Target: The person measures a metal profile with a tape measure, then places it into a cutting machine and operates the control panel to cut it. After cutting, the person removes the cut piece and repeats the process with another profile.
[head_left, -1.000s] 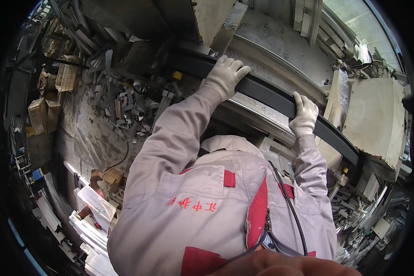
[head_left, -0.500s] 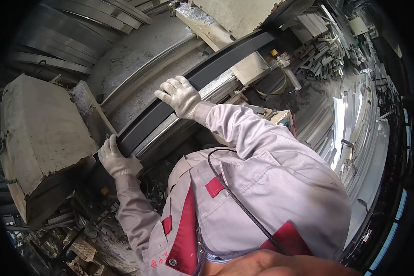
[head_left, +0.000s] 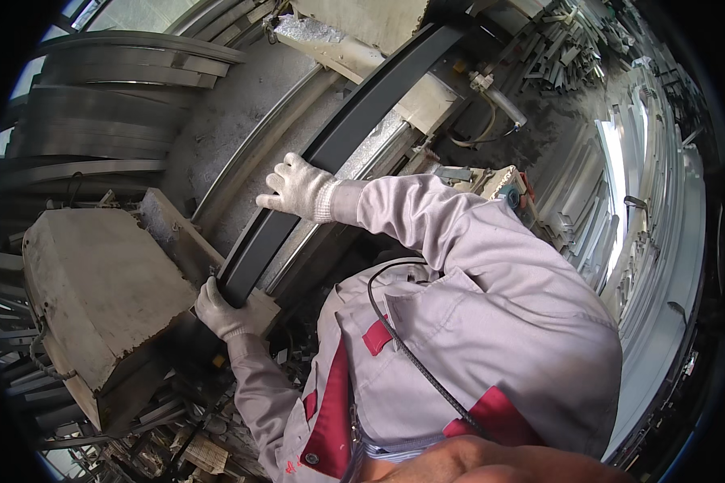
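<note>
Across this grimy machine (head_left: 105, 278) lies a long dark bar (head_left: 379, 101), probably stiff and slippery, best held at two spread points, my right hand (head_left: 302, 189) curled over it, my left hand (head_left: 221, 311) against its end, grip unclear.

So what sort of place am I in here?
Most likely a metal workshop: a bulky pale machine housing stands beside a long dark bar, a heap of short offcuts lies at upper right, and long pale strips line the right side.
</note>
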`<state>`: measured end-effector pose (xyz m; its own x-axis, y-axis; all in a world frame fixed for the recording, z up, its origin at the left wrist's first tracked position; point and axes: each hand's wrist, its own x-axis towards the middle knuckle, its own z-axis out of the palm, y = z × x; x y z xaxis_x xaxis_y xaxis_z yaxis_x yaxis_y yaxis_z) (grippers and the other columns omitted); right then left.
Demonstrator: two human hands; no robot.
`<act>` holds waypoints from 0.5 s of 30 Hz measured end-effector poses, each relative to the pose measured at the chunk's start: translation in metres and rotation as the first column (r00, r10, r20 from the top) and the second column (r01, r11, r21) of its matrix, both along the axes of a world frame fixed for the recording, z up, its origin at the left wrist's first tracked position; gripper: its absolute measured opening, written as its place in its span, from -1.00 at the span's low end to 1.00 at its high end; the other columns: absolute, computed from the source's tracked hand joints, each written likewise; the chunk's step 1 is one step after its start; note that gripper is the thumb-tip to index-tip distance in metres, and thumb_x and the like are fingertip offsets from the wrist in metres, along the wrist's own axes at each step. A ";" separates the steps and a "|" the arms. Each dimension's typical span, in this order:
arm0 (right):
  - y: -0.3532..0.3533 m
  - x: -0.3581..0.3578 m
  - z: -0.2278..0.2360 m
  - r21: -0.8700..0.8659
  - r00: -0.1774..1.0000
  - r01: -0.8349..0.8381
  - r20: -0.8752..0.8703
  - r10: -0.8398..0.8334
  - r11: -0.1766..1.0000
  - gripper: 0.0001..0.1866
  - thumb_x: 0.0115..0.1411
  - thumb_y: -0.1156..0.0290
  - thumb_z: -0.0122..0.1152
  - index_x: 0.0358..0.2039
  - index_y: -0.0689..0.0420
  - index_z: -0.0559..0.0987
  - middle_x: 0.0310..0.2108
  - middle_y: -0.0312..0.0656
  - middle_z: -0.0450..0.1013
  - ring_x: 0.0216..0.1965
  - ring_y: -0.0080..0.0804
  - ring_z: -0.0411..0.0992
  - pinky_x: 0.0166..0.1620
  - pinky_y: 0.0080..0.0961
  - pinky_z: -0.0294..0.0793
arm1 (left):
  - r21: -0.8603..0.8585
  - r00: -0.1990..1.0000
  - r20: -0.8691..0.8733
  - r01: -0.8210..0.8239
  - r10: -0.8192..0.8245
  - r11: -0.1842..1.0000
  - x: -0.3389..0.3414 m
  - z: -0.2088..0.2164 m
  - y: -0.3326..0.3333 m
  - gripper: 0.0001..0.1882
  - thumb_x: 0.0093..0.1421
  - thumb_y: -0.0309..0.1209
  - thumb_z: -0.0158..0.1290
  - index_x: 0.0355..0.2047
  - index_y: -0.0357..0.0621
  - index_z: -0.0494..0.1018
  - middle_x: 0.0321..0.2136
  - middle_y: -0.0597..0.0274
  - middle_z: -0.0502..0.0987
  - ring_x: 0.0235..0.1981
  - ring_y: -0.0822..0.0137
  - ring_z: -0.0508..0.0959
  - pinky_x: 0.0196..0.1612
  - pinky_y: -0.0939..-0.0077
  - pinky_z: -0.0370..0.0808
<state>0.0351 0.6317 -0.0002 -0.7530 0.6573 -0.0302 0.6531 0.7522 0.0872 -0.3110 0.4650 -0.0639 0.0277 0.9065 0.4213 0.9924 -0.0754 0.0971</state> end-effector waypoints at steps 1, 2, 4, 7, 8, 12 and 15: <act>-0.003 0.001 0.003 0.007 1.000 0.001 -0.018 -0.001 1.000 -0.45 0.42 0.24 0.34 0.41 -0.29 0.56 0.05 -0.24 0.60 0.17 -0.23 0.55 0.30 -0.11 0.37 | 0.016 1.000 0.012 0.007 -0.008 1.000 0.000 0.002 -0.002 -0.06 -0.10 -0.30 0.48 0.36 0.01 0.45 0.12 0.04 0.61 0.15 -0.13 0.60 0.30 -0.11 0.49; -0.006 0.002 0.004 0.014 0.999 -0.001 -0.037 0.002 1.000 -0.48 0.43 0.24 0.33 0.38 -0.28 0.58 0.04 -0.24 0.60 0.17 -0.24 0.55 0.30 -0.12 0.37 | 0.030 1.000 0.023 0.013 -0.014 0.999 0.000 0.003 -0.004 -0.07 -0.09 -0.30 0.47 0.36 0.00 0.45 0.12 0.03 0.62 0.14 -0.14 0.61 0.29 -0.11 0.50; -0.012 0.005 0.004 0.022 0.995 0.009 -0.096 -0.007 1.000 -0.55 0.44 0.25 0.30 0.32 -0.28 0.61 0.03 -0.24 0.59 0.16 -0.23 0.55 0.30 -0.13 0.37 | 0.041 0.998 0.041 0.038 -0.040 0.998 -0.002 0.003 -0.006 -0.06 -0.11 -0.32 0.47 0.36 0.01 0.45 0.11 0.02 0.61 0.16 -0.16 0.60 0.29 -0.12 0.50; -0.010 0.006 -0.003 0.018 0.991 0.007 -0.131 -0.004 1.000 -0.53 0.45 0.26 0.27 0.35 -0.33 0.62 0.04 -0.22 0.59 0.17 -0.20 0.55 0.33 -0.10 0.35 | 0.026 0.997 0.053 0.050 -0.051 0.998 -0.003 0.001 -0.007 -0.03 -0.14 -0.35 0.48 0.37 0.05 0.44 0.12 0.04 0.60 0.17 -0.16 0.59 0.30 -0.14 0.49; -0.009 0.006 -0.007 0.015 0.993 0.009 -0.118 -0.008 1.000 -0.51 0.46 0.26 0.26 0.37 -0.35 0.61 0.05 -0.22 0.58 0.17 -0.19 0.54 0.33 -0.08 0.35 | 0.021 0.998 0.042 0.048 -0.048 0.999 -0.003 0.000 -0.007 -0.01 -0.15 -0.36 0.49 0.38 0.06 0.43 0.13 0.04 0.60 0.18 -0.15 0.59 0.31 -0.15 0.48; -0.004 0.003 -0.018 0.018 0.995 0.006 -0.095 -0.004 1.000 -0.43 0.49 0.21 0.21 0.48 -0.44 0.53 0.11 -0.21 0.56 0.22 -0.16 0.52 0.38 -0.01 0.30 | -0.025 0.999 0.033 0.032 -0.031 0.999 0.001 0.004 -0.004 0.03 -0.20 -0.38 0.51 0.38 0.12 0.42 0.16 0.07 0.58 0.20 -0.15 0.58 0.32 -0.17 0.46; -0.001 0.005 -0.023 -0.022 0.998 0.010 -0.055 -0.011 1.000 -0.43 0.48 0.20 0.21 0.47 -0.43 0.53 0.11 -0.21 0.55 0.25 -0.17 0.51 0.40 -0.02 0.29 | -0.053 0.999 0.031 0.044 -0.042 0.998 0.008 0.014 0.002 0.00 -0.18 -0.37 0.51 0.37 0.12 0.42 0.13 0.08 0.58 0.17 -0.14 0.58 0.30 -0.17 0.47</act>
